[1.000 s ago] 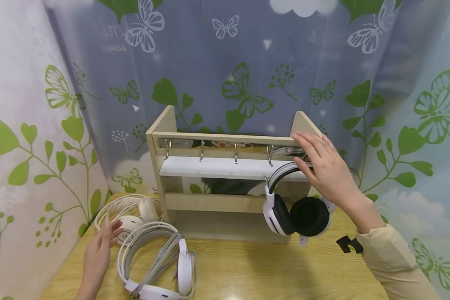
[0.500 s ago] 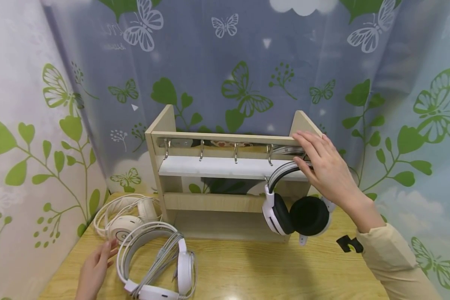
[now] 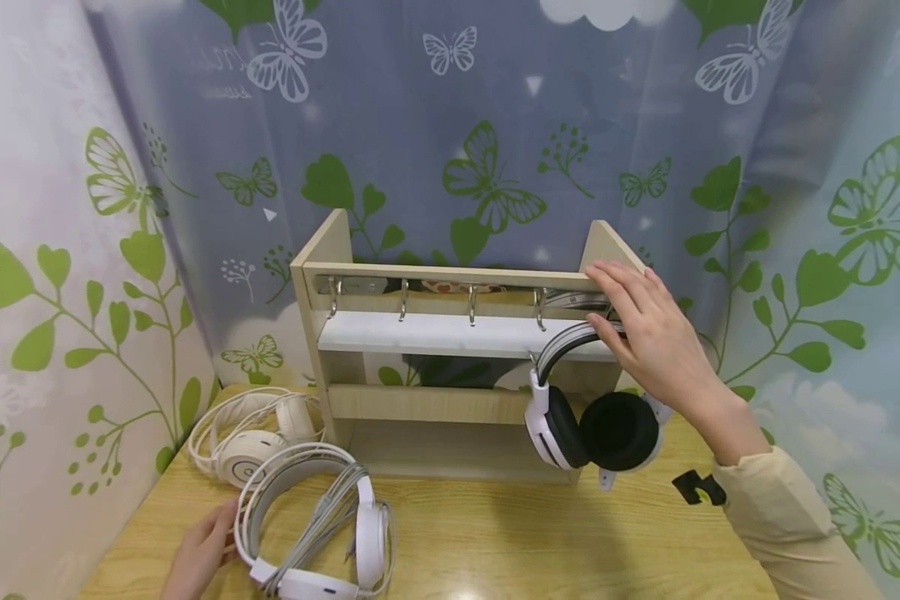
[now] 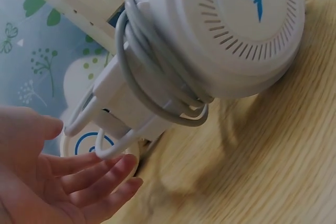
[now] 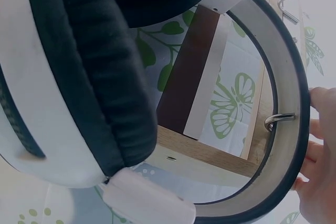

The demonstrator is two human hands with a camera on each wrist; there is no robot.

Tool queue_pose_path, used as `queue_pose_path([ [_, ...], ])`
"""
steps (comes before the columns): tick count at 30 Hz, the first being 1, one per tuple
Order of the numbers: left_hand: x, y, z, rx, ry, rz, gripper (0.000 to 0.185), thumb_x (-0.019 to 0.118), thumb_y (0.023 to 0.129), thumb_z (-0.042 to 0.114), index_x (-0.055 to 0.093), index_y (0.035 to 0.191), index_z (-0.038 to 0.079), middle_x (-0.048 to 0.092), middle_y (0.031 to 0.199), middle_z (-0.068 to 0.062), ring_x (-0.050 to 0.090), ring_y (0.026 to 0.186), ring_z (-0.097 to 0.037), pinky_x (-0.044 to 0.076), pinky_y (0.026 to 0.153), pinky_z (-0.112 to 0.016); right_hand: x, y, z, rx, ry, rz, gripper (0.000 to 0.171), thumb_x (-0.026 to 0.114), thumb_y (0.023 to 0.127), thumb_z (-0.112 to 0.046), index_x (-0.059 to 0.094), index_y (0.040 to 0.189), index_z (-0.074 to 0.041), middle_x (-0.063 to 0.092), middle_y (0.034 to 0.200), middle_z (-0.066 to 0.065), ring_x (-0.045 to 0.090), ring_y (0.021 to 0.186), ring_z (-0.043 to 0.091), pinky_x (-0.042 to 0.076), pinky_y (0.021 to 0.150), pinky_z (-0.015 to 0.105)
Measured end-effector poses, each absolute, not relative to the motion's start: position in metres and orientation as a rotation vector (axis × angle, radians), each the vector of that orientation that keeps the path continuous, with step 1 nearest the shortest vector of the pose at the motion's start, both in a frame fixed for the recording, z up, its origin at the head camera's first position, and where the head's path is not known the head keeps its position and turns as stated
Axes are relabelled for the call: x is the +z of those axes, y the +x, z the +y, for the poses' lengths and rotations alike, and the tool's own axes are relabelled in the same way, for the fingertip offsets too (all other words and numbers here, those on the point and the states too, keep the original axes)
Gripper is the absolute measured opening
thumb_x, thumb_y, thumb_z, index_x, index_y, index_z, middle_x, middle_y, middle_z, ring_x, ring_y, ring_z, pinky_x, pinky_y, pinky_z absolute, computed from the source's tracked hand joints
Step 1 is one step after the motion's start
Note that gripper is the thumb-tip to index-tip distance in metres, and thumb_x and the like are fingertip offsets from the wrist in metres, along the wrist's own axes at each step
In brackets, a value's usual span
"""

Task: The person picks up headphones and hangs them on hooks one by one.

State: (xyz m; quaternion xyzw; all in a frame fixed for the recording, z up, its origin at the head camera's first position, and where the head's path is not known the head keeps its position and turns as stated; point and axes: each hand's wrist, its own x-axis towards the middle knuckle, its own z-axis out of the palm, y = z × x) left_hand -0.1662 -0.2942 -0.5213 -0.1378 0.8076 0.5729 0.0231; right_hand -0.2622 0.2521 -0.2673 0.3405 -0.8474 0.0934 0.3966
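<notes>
Low at the left in the head view, my left hand (image 3: 204, 546) is at the headband of a white headset (image 3: 371, 546) lying on the table, its grey cable wound round it. The left wrist view shows this hand (image 4: 68, 182) with fingers spread loosely beneath the headband, thumb near its other side. White headphones with black ear pads (image 3: 543, 433) hang at the right end of a wooden rack (image 3: 435, 406). My right hand (image 3: 656, 342) rests with extended fingers at the rack's top rail and that headband. In the right wrist view, a hook (image 5: 278, 120) runs under the band (image 5: 298, 103).
Cream headphones (image 3: 251, 454) with a loose white cable lie at the back left, close behind the white headset. Several metal hooks (image 3: 472, 304) line the rack's top rail above a white shelf (image 3: 420, 333). Patterned curtains (image 3: 390, 108) surround the table (image 3: 450, 533).
My left hand has lowered from beside the cream headphones to the white headset's headband. The right hand and hanging headphones have stayed where they were.
</notes>
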Motion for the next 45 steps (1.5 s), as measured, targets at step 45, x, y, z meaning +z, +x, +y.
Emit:
queue_pose_path([
  [45, -0.5187, -0.1634, -0.2863, 1.946, -0.486, 2.294, 0.060, 0.045, 0.110, 0.031, 0.043, 0.137, -0.023, 0.071, 0.116, -0.025, 0.075, 0.088, -0.012, 0.062, 0.073, -0.032, -0.2692, -0.2630, 0.2524, 0.244, 0.853, -2.150, 0.058, 0.040, 0.109, -0.045, 0.045, 0.151, -0.005, 0.048, 0.150, 0.018, 0.042, 0.139, 0.037, 0.018, 0.125, 0.050],
])
